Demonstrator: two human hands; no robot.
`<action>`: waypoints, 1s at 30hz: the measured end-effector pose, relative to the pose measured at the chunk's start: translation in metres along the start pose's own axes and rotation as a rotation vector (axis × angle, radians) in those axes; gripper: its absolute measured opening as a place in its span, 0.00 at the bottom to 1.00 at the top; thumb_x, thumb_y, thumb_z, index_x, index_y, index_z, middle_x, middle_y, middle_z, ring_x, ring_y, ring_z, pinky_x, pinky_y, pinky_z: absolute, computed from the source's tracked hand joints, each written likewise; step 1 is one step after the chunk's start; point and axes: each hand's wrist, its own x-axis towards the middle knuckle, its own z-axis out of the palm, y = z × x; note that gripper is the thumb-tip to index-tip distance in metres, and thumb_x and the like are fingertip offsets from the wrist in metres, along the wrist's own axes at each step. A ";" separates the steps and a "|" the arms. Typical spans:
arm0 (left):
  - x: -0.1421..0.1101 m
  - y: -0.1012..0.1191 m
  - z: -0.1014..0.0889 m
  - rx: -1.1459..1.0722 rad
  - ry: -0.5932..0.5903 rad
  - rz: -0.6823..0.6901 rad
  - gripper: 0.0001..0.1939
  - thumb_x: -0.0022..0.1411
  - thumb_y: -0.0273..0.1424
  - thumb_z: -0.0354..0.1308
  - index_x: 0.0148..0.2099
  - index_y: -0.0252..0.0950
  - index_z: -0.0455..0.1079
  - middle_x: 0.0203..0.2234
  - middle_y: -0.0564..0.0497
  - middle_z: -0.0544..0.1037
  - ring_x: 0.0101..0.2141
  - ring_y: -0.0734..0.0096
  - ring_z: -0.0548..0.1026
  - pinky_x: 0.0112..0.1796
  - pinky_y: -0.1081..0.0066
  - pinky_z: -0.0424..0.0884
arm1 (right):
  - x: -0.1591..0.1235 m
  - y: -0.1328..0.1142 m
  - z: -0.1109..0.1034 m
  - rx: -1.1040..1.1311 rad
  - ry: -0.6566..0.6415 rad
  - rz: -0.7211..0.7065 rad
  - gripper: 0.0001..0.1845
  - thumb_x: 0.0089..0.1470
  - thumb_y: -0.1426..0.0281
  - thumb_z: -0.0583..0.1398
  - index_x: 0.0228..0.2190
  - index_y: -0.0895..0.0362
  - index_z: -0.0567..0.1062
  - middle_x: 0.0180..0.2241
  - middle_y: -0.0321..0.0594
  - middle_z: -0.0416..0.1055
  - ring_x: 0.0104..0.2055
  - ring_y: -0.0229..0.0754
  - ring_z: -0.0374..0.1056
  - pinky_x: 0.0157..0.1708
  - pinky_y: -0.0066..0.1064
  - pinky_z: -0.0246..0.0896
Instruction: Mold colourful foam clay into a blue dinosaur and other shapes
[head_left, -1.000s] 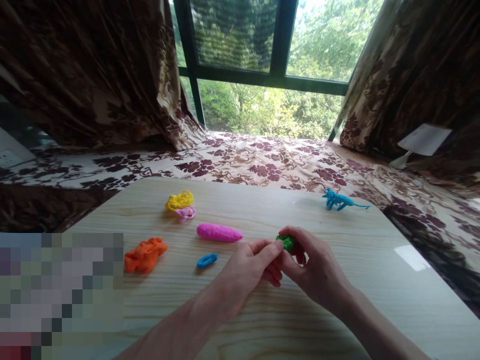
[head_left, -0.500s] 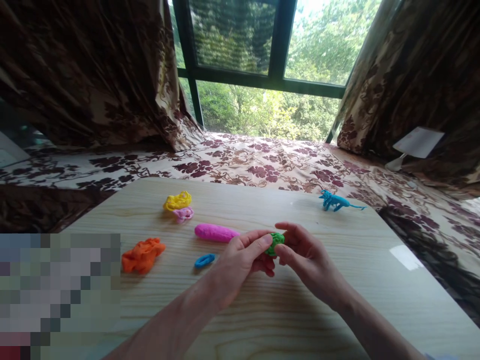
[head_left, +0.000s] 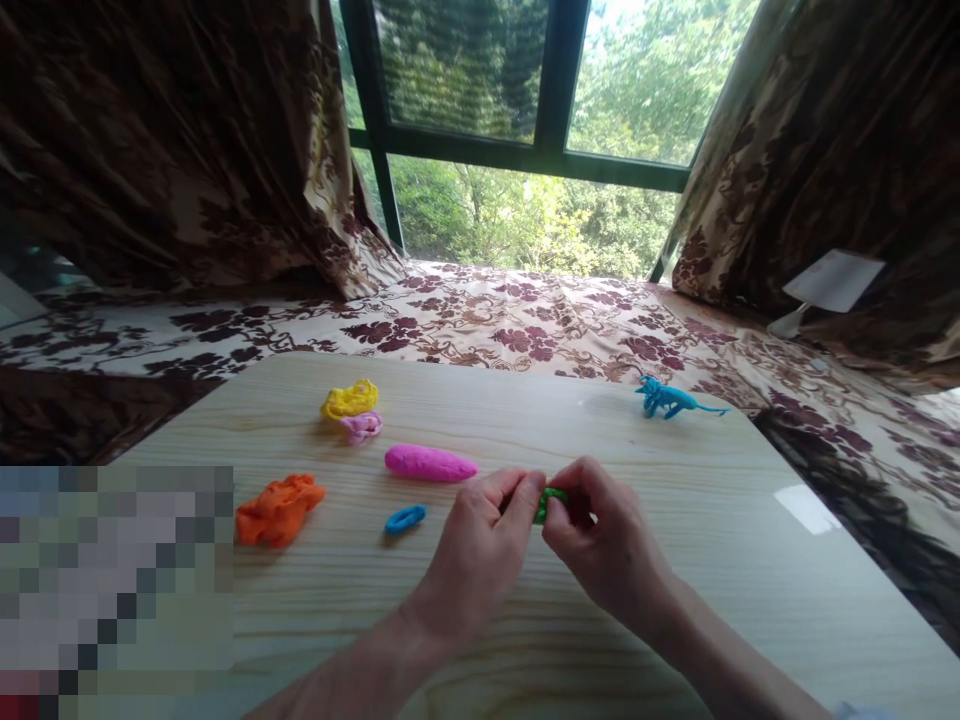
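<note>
Between both hands is a small lump of green modelling clay (head_left: 551, 505), mostly covered by fingers. My left hand (head_left: 491, 535) pinches its left side with thumb and fingers. On the other side, my right hand (head_left: 604, 525) grips it between thumb and curled forefinger. A pink clay roll (head_left: 430, 463) lies just beyond my left hand. Left of that hand rests a blue clay ring (head_left: 405, 519). Farther left is a crumpled orange clay lump (head_left: 279, 510). Yellow clay strands (head_left: 349, 399) touch a pale pink clay piece (head_left: 362, 427) toward the back.
A blue clay animal figure (head_left: 666, 397) stands near the far right corner of the wooden table (head_left: 712, 500). Patterned fabric (head_left: 525, 320) spreads behind the table up to the window. A small white lamp (head_left: 832, 283) stands at right. A pixelated patch hides the lower left.
My right fingers have closed from a looser hold into a pinch on the green clay. Both hands now cover more of it. The view has shifted slightly.
</note>
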 end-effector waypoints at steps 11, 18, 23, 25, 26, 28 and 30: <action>0.007 -0.004 -0.011 -0.187 -0.146 -0.124 0.16 0.61 0.41 0.48 0.35 0.35 0.69 0.20 0.54 0.67 0.19 0.77 0.62 0.20 0.77 0.59 | 0.006 0.003 -0.014 0.207 -0.157 0.055 0.12 0.51 0.71 0.57 0.40 0.57 0.67 0.27 0.35 0.67 0.26 0.34 0.60 0.26 0.27 0.58; 0.004 0.000 -0.010 -0.136 -0.232 -0.102 0.20 0.62 0.43 0.44 0.28 0.34 0.67 0.18 0.55 0.66 0.20 0.77 0.63 0.22 0.76 0.59 | 0.001 -0.001 -0.019 -0.182 -0.138 -0.229 0.12 0.49 0.76 0.56 0.38 0.56 0.69 0.27 0.34 0.65 0.26 0.33 0.59 0.27 0.26 0.54; -0.002 0.003 -0.003 0.264 -0.042 0.101 0.17 0.64 0.35 0.43 0.29 0.35 0.67 0.21 0.54 0.69 0.24 0.74 0.66 0.27 0.74 0.61 | 0.000 -0.001 -0.012 -0.187 -0.073 -0.062 0.04 0.50 0.75 0.54 0.26 0.57 0.69 0.19 0.29 0.59 0.21 0.31 0.53 0.22 0.25 0.47; -0.004 -0.001 -0.001 0.439 0.027 0.262 0.14 0.64 0.31 0.44 0.30 0.34 0.68 0.25 0.51 0.71 0.28 0.72 0.67 0.32 0.71 0.62 | -0.001 -0.001 -0.008 -0.052 -0.075 0.099 0.08 0.51 0.74 0.54 0.21 0.57 0.65 0.17 0.28 0.54 0.20 0.31 0.49 0.20 0.24 0.44; -0.005 -0.003 -0.001 0.512 0.043 0.346 0.13 0.64 0.29 0.45 0.31 0.34 0.68 0.26 0.50 0.72 0.29 0.71 0.68 0.34 0.70 0.62 | -0.001 -0.001 -0.007 0.047 -0.098 0.191 0.10 0.51 0.73 0.54 0.19 0.57 0.63 0.16 0.28 0.52 0.20 0.30 0.47 0.19 0.24 0.43; -0.008 -0.006 0.000 0.620 0.062 0.495 0.11 0.63 0.28 0.46 0.36 0.33 0.69 0.29 0.49 0.72 0.31 0.69 0.68 0.36 0.68 0.63 | 0.000 0.000 -0.005 0.297 -0.169 0.379 0.12 0.52 0.71 0.53 0.18 0.56 0.59 0.16 0.26 0.48 0.18 0.30 0.43 0.17 0.23 0.39; -0.010 -0.007 0.000 0.668 0.066 0.606 0.10 0.62 0.27 0.48 0.42 0.33 0.69 0.31 0.48 0.73 0.33 0.68 0.68 0.37 0.68 0.63 | 0.002 0.001 -0.007 0.556 -0.258 0.534 0.13 0.53 0.69 0.52 0.19 0.56 0.57 0.15 0.25 0.43 0.17 0.29 0.38 0.16 0.22 0.35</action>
